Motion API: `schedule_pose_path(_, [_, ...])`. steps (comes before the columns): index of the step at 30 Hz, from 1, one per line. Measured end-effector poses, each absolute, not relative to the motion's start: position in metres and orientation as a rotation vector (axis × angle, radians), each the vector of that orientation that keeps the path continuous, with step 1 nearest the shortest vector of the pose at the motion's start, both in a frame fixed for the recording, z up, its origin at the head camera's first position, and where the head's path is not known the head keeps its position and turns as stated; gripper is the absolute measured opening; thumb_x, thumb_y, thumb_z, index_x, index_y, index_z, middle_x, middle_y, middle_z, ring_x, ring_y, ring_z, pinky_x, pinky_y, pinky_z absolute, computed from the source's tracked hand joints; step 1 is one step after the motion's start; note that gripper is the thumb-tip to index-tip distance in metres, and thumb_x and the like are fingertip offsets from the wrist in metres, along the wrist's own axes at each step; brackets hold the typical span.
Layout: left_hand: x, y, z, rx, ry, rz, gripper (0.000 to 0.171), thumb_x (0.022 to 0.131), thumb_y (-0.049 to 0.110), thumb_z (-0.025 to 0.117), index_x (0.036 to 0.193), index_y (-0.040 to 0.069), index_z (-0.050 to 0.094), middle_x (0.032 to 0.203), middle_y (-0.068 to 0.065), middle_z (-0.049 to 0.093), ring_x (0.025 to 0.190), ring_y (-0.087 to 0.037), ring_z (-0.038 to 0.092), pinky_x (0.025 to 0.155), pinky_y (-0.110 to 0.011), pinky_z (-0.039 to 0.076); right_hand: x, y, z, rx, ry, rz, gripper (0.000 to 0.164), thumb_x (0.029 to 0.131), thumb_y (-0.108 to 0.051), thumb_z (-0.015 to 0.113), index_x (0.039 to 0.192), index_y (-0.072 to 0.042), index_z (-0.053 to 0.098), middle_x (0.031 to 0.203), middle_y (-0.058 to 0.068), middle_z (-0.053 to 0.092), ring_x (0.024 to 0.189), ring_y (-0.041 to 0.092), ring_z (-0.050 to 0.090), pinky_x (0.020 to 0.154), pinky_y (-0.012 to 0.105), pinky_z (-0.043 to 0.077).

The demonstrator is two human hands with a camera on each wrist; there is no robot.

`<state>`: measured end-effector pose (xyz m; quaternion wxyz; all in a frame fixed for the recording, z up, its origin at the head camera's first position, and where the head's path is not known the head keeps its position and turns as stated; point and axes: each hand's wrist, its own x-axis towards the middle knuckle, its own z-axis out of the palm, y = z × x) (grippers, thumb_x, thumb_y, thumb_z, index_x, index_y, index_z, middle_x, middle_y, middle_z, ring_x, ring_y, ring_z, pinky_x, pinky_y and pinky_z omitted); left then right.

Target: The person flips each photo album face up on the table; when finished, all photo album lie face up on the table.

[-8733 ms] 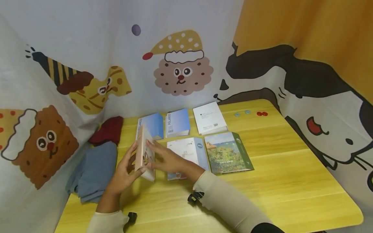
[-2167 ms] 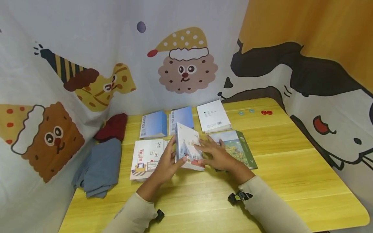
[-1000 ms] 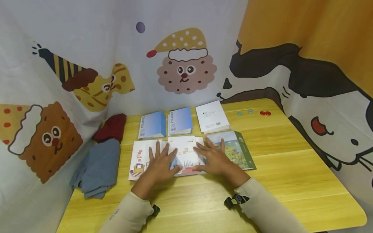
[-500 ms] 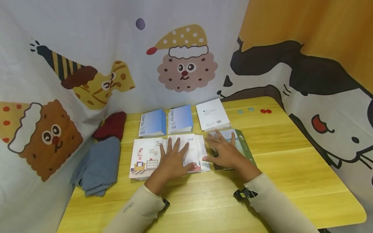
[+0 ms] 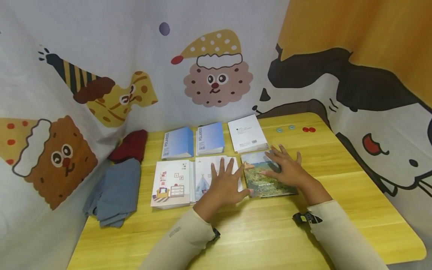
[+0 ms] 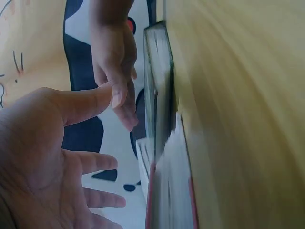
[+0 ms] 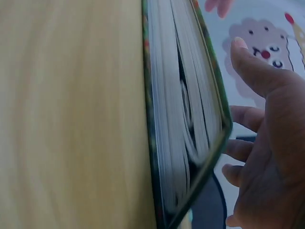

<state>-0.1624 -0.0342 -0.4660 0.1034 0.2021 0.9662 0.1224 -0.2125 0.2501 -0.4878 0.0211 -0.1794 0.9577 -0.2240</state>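
Note:
My left hand [image 5: 224, 187] hovers with spread fingers over a white photo album with a tent picture [image 5: 202, 183], partly hiding its cover. To its right, my right hand [image 5: 287, 168] is spread over a green photo album [image 5: 266, 185] with a painted seaside garden on its front. In the right wrist view that album's pages [image 7: 181, 109] show edge-on, with the hand's straight fingers beside its cover. The left wrist view has my left palm [image 6: 43, 157] raised beside the albums, gripping nothing. A white album with a room drawing [image 5: 171, 183] lies left of the tent one.
Behind stand two blue POLAROID albums [image 5: 177, 142] [image 5: 210, 138] and a white album [image 5: 247, 134]. Folded grey-blue cloth [image 5: 116, 191] and dark red cloth [image 5: 129, 146] lie on the left. Small light-blue rings [image 5: 285, 129] and red round pieces [image 5: 308, 129] are at the back right of the yellow table [image 5: 354, 210].
The room-drawing album, then the tent album, went from being held up to lying flat in the front row. Both hands have since shifted right, the right one onto the green album.

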Motion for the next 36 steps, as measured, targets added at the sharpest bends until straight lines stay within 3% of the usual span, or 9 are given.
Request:
schedule_pose_path(11, [-0.16,-0.001,-0.478,0.671,2.824,0.373,0.092,0.101,0.077,0.058,0.175,0.033,0.026,0.185,-0.017,0.009,0.171,-0.049,0.003,0.133,-0.078,0.003,-0.221,0.286,-0.503,-0.484,2.929,-0.779,0.086,0.101,-0.058,0.073,0.17,-0.019,0.041,0.179,0.03,0.023,0.168,0.056,0.005,0.116,0.095,-0.007])
schedule_pose_path(27, [-0.157,0.013,-0.499,0.683,2.898,0.333,0.088,0.102,0.078,0.053,0.173,0.03,0.035,0.183,-0.018,0.018,0.17,-0.048,0.011,0.135,-0.072,0.01,-0.218,0.299,-0.514,-0.463,2.862,-0.873,0.08,0.103,-0.053,0.072,0.169,-0.018,0.044,0.175,0.024,0.036,0.167,0.057,0.011,0.119,0.092,-0.007])
schedule_pose_path(36, [-0.16,0.012,-0.5,0.724,2.873,0.364,0.087,0.104,0.073,0.056,0.172,0.024,0.037,0.182,-0.021,0.02,0.171,-0.042,0.018,0.138,-0.065,0.011,-0.22,0.301,-0.517,-0.457,2.868,-0.904,0.079,0.104,-0.052,0.072,0.169,-0.019,0.043,0.177,0.026,0.032,0.168,0.056,0.011,0.12,0.092,-0.004])
